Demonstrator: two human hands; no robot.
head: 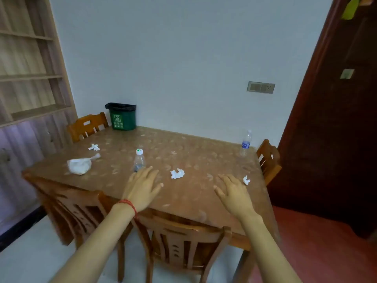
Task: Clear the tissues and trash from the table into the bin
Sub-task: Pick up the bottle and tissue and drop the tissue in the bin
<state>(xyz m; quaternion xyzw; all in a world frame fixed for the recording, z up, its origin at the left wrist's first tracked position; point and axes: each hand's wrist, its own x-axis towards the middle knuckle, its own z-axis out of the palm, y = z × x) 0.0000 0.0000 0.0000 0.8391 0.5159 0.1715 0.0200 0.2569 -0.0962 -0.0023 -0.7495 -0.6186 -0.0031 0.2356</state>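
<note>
A green bin (122, 119) with a black liner stands at the far left corner of the wooden table (189, 193). Crumpled white tissues lie on the table: one in the middle (177, 173), a small one at the right (246, 180), another at the far left (94, 147). A tied white plastic bag (80, 165) rests near the left edge. A small clear bottle (139, 160) stands just beyond my left hand (142, 185), which hovers open over the table. My right hand (234, 193) is open too, its fingers close to the small right tissue.
A second water bottle (246, 143) with a blue label stands at the far right corner. Wooden chairs sit at the near side (179, 237), the far left (87, 125) and the right (268, 160). A shelf unit is at left, a dark door at right.
</note>
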